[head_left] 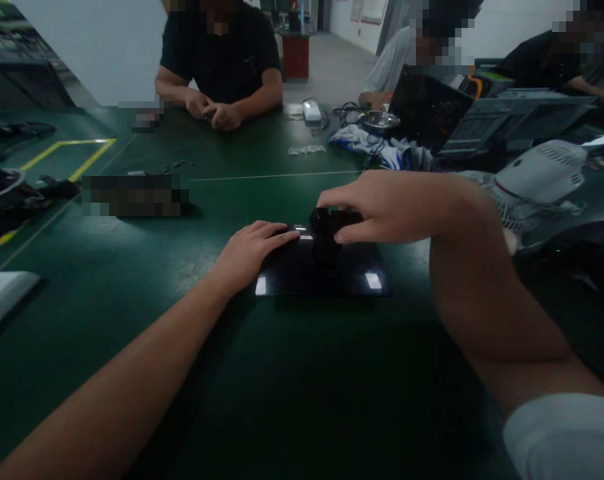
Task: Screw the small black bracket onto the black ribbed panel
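A glossy black rectangular base (292, 270) lies flat on the green table in front of me, and a short black post (325, 243) rises from its middle. Together they look like a monitor stand. My left hand (255, 250) rests on the base's left side, palm down with its fingers stretched out. From the right, my right hand (367, 210) reaches over the base and grips the top of the post between thumb and fingers. The far side of the post and some right fingertips are hidden from view.
Across the green table (302, 380) a person (222, 67) in black holds a small dark object. A blurred-out block (135, 195) stands left of centre. To the right are a white fan-like appliance (542, 177), a crumpled cloth (382, 145), a metal bowl (381, 120) and a dark panel (429, 107).
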The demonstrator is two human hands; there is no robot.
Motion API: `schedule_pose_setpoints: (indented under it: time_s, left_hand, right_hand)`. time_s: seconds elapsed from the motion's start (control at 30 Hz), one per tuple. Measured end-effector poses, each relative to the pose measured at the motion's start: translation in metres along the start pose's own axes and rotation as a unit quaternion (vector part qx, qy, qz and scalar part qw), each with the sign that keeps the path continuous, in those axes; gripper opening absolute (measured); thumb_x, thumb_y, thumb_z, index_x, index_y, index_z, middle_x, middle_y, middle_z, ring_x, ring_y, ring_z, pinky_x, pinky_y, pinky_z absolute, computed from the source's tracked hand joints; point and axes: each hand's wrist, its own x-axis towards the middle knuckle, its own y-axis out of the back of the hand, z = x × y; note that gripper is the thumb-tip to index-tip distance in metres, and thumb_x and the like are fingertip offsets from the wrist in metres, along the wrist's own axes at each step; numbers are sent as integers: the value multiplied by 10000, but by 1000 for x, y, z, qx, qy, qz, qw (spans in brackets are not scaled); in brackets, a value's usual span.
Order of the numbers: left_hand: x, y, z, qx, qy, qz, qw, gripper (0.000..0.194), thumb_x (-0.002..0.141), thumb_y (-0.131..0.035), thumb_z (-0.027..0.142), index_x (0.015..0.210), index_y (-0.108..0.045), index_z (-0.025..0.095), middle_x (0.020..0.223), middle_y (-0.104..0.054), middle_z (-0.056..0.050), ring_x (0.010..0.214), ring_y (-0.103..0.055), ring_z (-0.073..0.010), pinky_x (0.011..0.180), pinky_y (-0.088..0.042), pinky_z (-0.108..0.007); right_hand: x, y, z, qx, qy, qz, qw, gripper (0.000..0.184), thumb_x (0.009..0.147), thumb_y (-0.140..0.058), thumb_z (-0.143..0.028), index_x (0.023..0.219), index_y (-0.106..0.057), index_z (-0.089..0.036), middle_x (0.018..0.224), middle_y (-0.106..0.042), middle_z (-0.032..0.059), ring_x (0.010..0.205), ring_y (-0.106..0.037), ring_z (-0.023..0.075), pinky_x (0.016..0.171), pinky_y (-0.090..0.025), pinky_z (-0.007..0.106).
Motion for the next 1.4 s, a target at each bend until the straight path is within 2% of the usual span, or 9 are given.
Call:
schedule_pose_setpoints:
  time_s: [0.13,0.23,0.37,0.57,0.7,0.87,1.13,1.27,1.4]
  left_hand:
    - [0,0,0,25,1,-10,1000,520,1034,-465,200,1498,-642,352,1527,-656,-83,1355,-577,-337,1150,-460,-583]
    - [0,2,1,21,-3,-7,1000,510,1043,-460,210,1496,-646,353,1519,-660,-88,1348,-584,-339,1149,-460,-591]
    - [0,3,1,20,-10,4,1000,500,1049,-456,216,1484,-658,357,1514,-664,-92,1339,-591,-337,1148,-461,-598]
    - [-1,4,0,67,-23,0,997,515,1047,-464,205,1512,-632,350,1536,-651,-92,1321,-603,-328,1128,-494,-576]
    - [-1,4,-2,88,-36,0,995,523,1046,-477,197,1531,-614,337,1542,-648,-100,1314,-615,-332,1110,-516,-573]
    - [-2,2,-4,110,-54,18,992,535,1044,-481,176,1533,-609,349,1542,-652,-90,1305,-632,-319,1087,-546,-550]
    - [-1,2,-3,118,-47,15,992,544,1030,-506,159,1524,-617,356,1532,-663,-97,1323,-645,-333,1062,-564,-557]
    - [0,3,-1,121,-33,5,992,564,1023,-501,142,1534,-605,358,1530,-665,-106,1344,-641,-346,1066,-553,-573]
    - [2,5,3,128,-10,-9,992,572,1015,-495,137,1529,-612,360,1539,-661,-98,1363,-636,-347,1087,-531,-561]
  right_hand:
    - [-2,1,-16,-89,56,-89,991,275,671,-954,-283,884,-781,-274,716,-689,-76,753,-695,167,718,-479,295]
    - [-5,6,-27,-152,73,-113,979,252,728,-918,-251,952,-805,-283,694,-679,-90,676,-660,139,687,-445,286]
    - [-5,5,-29,-178,53,-113,976,260,725,-935,-254,958,-824,-280,671,-666,-86,648,-656,147,697,-450,307]
    - [-3,-2,-29,-145,17,-63,987,323,584,-1016,-226,831,-809,-237,630,-629,-93,753,-716,185,807,-503,349]
    - [-3,-8,-36,-239,16,-115,964,359,676,-985,-335,974,-812,-233,780,-717,-46,903,-752,264,812,-531,377]
    - [-3,-16,-49,-329,8,-207,922,325,871,-824,-336,1168,-773,-212,1016,-789,48,1019,-747,313,814,-543,395]
    - [3,-16,-43,-300,-15,-227,927,418,855,-811,-324,1263,-758,-250,1160,-794,65,1088,-717,322,835,-502,388]
    - [7,-12,-32,-256,-8,-250,934,420,863,-785,-360,1265,-739,-249,1145,-788,57,1040,-709,286,793,-464,361]
    - [11,-7,-23,-179,-39,-284,941,402,875,-770,-375,1247,-727,-229,1042,-798,47,936,-719,242,761,-465,331]
